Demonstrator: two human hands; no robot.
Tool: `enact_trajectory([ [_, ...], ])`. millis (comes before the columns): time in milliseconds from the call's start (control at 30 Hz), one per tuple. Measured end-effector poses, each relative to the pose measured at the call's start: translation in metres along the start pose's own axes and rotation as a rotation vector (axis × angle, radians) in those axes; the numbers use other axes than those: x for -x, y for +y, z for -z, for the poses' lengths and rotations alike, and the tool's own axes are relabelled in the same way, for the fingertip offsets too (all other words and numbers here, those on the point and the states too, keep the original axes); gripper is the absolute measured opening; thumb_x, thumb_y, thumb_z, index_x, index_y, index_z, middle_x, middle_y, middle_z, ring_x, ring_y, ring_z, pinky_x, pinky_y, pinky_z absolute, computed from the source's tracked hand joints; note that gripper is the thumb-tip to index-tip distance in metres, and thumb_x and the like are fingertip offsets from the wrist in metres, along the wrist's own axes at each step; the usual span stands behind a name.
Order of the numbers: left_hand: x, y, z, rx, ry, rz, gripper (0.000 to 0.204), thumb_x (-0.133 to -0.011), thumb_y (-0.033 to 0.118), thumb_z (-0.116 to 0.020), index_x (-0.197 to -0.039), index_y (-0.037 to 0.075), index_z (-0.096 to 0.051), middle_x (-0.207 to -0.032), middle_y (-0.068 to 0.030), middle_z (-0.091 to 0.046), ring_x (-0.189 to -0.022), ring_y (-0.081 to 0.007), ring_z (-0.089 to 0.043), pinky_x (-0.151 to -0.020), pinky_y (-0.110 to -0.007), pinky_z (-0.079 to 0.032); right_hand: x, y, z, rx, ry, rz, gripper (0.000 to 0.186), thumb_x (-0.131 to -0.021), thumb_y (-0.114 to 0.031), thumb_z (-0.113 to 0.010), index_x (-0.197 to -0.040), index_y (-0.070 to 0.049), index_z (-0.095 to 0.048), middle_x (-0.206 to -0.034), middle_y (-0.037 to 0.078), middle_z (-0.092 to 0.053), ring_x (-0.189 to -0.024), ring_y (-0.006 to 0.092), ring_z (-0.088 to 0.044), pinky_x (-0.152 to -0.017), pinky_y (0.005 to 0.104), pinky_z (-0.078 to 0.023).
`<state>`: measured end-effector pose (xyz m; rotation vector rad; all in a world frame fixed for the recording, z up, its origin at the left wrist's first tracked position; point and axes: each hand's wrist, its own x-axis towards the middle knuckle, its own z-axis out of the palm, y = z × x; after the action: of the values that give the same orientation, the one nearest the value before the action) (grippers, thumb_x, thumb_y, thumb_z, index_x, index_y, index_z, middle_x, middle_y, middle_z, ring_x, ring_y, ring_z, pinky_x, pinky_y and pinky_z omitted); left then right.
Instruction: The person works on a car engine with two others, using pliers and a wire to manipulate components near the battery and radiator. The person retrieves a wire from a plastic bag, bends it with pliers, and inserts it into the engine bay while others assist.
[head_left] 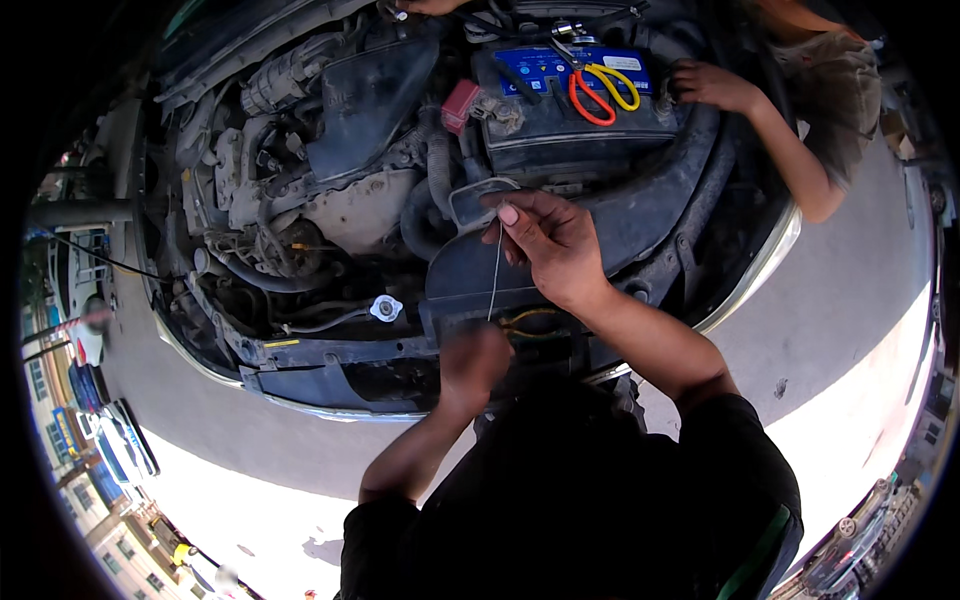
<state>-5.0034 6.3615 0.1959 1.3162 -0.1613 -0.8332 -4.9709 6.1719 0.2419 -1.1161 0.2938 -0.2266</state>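
Observation:
A thin pale wire [495,275] stretches between my two hands over the front of an open engine bay. Its upper end is pinched between the thumb and fingers of my right hand [552,245], in front of a black plastic housing [590,235]. Lower down, by the front panel, my left hand [474,362] is closed round the wire's other end, its fingers smeared by motion. Beside it shows a yellow-orange loop [532,320]; whether my left hand touches it cannot be made out. Scissors-like cutters [578,68] with one red and one yellow handle lie across the blue-labelled car battery [530,72].
Another person's hand [715,88] rests at the battery's right end. A further hand [430,5] shows at the top edge. A dark engine cover [365,110], a silver cap [386,308] and a red terminal cover [460,106] surround the work. Parked cars stand beyond.

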Motion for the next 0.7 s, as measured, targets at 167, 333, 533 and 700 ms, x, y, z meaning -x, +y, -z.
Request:
enact_trajectory([
  [167,0.017,-0.004,-0.005,-0.250,0.095,-0.079,0.030,-0.095,0.022,-0.047,-0.085,-0.003,-0.060,-0.061,-0.0016,-0.044,-0.052,-0.0093,-0.039,-0.050,-0.025,-0.032,0.008,0.006,0.001,0.015,-0.048,0.109,0.023,-0.091,-0.013,-0.057,-0.107,0.003,-0.060,-0.075,0.008,-0.064,-0.060,0.0073,-0.054,-0.057,0.0204,-0.045],
  [333,0.037,0.003,0.009,-0.210,-0.132,0.164,0.027,-0.094,0.017,-0.045,-0.094,-0.001,-0.064,-0.072,-0.0073,-0.060,-0.058,-0.0144,-0.055,-0.056,-0.026,-0.043,0.029,0.009,0.005,0.266,-0.126,0.167,0.018,-0.090,-0.009,-0.058,-0.103,0.003,-0.061,-0.075,0.008,-0.065,-0.062,0.0088,-0.059,-0.055,0.0210,-0.048],
  [533,0.020,0.024,-0.009,0.471,-0.093,0.245,0.039,-0.098,0.030,-0.042,-0.089,-0.004,-0.059,-0.053,0.0017,-0.038,-0.043,-0.0073,-0.034,-0.043,-0.023,-0.030,0.050,0.021,0.004,0.669,-0.266,0.357,0.014,-0.081,-0.009,-0.066,-0.093,0.000,-0.065,-0.073,0.008,-0.064,-0.061,0.0102,-0.061,-0.052,0.0236,-0.048],
  [700,0.036,0.017,-0.015,0.322,0.006,0.191,0.040,-0.098,0.031,-0.042,-0.079,-0.002,-0.054,-0.050,0.0031,-0.029,-0.037,-0.0053,-0.024,-0.037,-0.022,-0.021,0.057,0.024,0.011,0.932,-0.293,0.711,0.019,-0.073,-0.007,-0.071,-0.091,-0.002,-0.066,-0.072,0.008,-0.064,-0.059,0.0177,-0.062,-0.053,0.0280,-0.050],
])
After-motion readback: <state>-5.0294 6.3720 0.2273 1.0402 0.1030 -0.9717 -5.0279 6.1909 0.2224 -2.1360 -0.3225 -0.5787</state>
